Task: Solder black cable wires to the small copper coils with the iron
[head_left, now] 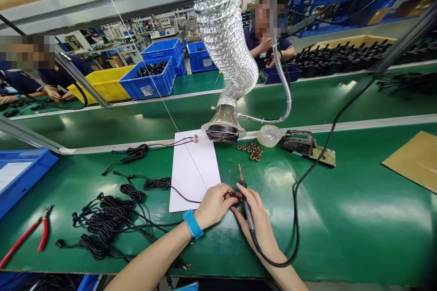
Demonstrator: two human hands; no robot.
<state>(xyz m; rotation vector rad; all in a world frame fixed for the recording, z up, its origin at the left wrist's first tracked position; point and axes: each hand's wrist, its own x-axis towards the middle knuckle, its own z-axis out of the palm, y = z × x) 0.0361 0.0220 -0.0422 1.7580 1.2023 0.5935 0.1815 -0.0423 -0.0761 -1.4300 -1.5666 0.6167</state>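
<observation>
While hands (214, 203) (261, 223) full, tub (269, 142) silvery inside

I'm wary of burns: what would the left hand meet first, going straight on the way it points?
Most likely the right hand, which holds the soldering iron; it lies just ahead of the left hand, though depth between them is unclear.
</observation>
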